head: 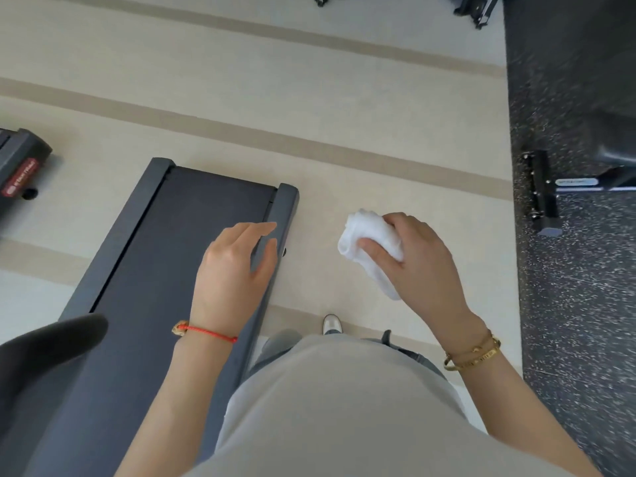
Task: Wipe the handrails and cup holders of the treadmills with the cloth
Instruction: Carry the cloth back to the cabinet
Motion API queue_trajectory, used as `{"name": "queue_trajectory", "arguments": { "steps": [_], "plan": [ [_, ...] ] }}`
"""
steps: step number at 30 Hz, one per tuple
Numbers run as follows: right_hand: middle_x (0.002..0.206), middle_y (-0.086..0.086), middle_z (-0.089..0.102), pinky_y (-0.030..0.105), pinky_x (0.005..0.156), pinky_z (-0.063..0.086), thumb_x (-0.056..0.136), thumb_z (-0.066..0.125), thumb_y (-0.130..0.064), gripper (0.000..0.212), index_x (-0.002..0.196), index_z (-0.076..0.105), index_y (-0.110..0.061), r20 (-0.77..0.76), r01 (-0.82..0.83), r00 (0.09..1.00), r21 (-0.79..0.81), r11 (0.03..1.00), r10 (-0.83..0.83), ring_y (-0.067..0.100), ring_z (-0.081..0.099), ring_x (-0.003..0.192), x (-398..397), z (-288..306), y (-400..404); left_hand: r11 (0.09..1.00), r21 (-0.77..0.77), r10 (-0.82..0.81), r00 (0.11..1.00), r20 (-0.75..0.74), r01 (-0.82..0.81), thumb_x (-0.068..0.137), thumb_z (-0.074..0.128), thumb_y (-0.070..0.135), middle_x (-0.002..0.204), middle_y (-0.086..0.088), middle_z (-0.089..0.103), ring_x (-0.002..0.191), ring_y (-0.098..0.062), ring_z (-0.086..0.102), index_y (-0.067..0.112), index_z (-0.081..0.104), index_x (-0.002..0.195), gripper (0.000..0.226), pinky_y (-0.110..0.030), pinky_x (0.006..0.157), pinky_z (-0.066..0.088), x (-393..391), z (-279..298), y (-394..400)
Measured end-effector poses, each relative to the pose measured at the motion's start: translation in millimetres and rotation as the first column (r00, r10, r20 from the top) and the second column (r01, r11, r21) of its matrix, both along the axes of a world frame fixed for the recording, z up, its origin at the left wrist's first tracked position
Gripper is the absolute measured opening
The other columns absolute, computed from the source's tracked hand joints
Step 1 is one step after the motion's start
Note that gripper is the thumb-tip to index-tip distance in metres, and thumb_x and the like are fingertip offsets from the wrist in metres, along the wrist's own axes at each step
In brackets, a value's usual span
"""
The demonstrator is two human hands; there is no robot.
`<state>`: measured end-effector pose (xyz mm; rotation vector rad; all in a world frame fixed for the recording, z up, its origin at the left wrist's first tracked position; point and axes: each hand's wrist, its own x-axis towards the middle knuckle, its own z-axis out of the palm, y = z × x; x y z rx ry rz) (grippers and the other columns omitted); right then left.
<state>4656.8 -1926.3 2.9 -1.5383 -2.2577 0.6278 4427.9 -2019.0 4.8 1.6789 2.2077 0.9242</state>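
A white cloth (pixel 370 242) is bunched in my right hand (pixel 418 261), whose thumb and fingers curl round it above the beige floor, to the right of a treadmill. My left hand (pixel 234 270) hovers with relaxed, straight fingers over the right side rail of the dark treadmill deck (pixel 165 256), holding nothing. A dark rounded part, possibly a handrail end (pixel 44 352), shows at the lower left. No cup holders are in view.
A second treadmill's rear end (pixel 20 166) lies at the far left. Black speckled rubber flooring (pixel 578 304) with a machine base (pixel 547 194) fills the right side. Equipment feet (pixel 475 8) stand at the top. My shoe (pixel 332 323) is on the beige floor.
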Motion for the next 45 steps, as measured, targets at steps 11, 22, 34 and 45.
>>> {"name": "queue_trajectory", "arguments": {
  "steps": [11,22,34,45],
  "plan": [
    [0.095,-0.001,0.062,0.036,0.077,0.045,0.093,0.048,-0.053,0.038,0.105,0.057,-0.018,0.020,-0.009,1.000,-0.011,1.000,0.009,0.021,0.054,0.087,-17.9,-16.0,161.5,0.999,0.027,0.022,1.000,0.021,-0.023,0.095,0.061,0.010,0.104,-0.003,0.070,0.095,-0.023,0.065,0.009,0.069,0.115,0.023,-0.045,0.081,0.056,-22.7,-12.4,161.1],
    [0.091,-0.001,0.062,0.036,0.074,0.044,0.091,0.052,-0.053,0.038,0.103,0.057,-0.017,-0.051,-0.013,0.999,0.014,1.000,0.014,0.021,0.054,0.085,-102.6,-11.4,378.9,0.998,0.062,0.029,1.000,-0.005,-0.028,0.096,0.059,0.011,0.104,-0.002,0.070,0.090,-0.022,0.066,0.009,0.069,0.116,0.023,-0.037,0.067,0.055,-105.3,-5.0,376.9],
    [0.090,-0.002,0.061,0.035,0.071,0.047,0.092,0.049,-0.056,0.040,0.105,0.056,-0.020,-0.060,-0.065,0.996,0.048,0.997,0.068,0.019,0.054,0.081,-201.7,-9.3,585.1,0.995,0.079,0.059,0.998,-0.030,-0.057,0.095,0.059,0.009,0.105,-0.004,0.071,0.095,-0.022,0.067,0.007,0.069,0.114,0.022,-0.042,0.079,0.058,-200.5,0.8,570.5],
    [0.091,-0.006,0.060,0.031,0.068,0.044,0.090,0.048,-0.058,0.037,0.103,0.055,-0.024,-0.080,-0.254,0.962,0.091,0.963,0.261,0.015,0.053,0.081,-315.5,-2.1,819.7,0.958,0.134,0.256,0.967,-0.004,-0.253,0.095,0.060,0.010,0.105,-0.002,0.071,0.094,-0.020,0.067,0.010,0.069,0.115,0.022,-0.039,0.079,0.056,-294.4,-2.4,764.7]
  ]
}}
